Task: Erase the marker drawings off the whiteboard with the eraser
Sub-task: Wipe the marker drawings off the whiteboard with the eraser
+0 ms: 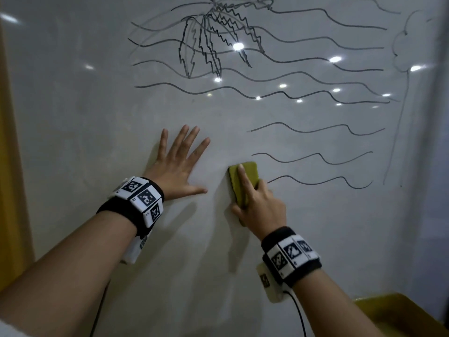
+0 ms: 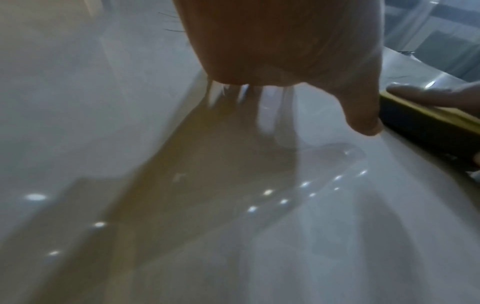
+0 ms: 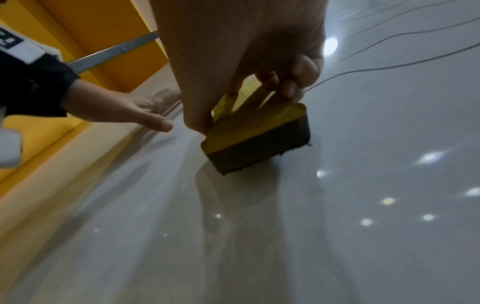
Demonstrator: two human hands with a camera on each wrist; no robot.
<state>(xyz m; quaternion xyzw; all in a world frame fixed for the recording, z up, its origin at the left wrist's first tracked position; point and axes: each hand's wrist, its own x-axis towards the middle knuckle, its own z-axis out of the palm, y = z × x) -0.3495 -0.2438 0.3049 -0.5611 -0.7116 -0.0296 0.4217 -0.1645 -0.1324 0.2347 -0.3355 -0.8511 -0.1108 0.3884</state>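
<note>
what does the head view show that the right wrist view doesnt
Only the head view shows the palm tree sketch, the many wavy lines across the whiteboard, and both wristbands. Only the right wrist view shows the eraser's dark felt underside pressed to the board, plus the yellow frame beside it. Both show the right hand gripping the eraser and the left hand flat on the board.

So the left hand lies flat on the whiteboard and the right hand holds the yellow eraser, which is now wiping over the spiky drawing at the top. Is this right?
Not quite. The left hand does lie flat on the whiteboard, and the right hand does hold the yellow eraser. But the eraser is low on the board, beside the left end of the lowest wavy line, far below the spiky drawing. The head view shows this.
</note>
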